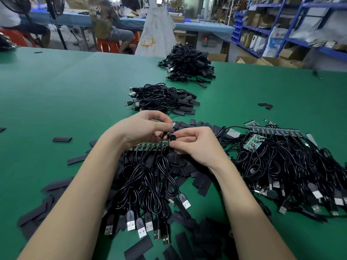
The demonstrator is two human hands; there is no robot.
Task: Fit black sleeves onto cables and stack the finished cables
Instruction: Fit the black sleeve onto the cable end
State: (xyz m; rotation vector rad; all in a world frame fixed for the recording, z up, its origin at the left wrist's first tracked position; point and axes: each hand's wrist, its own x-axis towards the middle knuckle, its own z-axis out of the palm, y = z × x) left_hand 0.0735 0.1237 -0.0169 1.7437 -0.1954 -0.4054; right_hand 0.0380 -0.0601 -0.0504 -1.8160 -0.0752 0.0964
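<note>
My left hand [142,129] pinches the small board end of a black cable [165,166] whose loops hang down toward me. My right hand [199,145] pinches a short black sleeve [171,138] right beside that end; the two hands meet over the table. Under them lies a row of unsleeved cables [148,186] joined by a green board strip [150,146], USB plugs pointing at me. Loose flat black sleeves [189,171] are heaped beneath and around. A stack of sleeved cables [163,99] lies just beyond my hands.
A bigger sleeved-cable stack [189,65] sits farther back. A large heap of unsleeved cables with green boards [287,166] fills the right. Stray sleeves [62,139] dot the green table [65,91]. People sit at a blue table behind; shelves stand at right.
</note>
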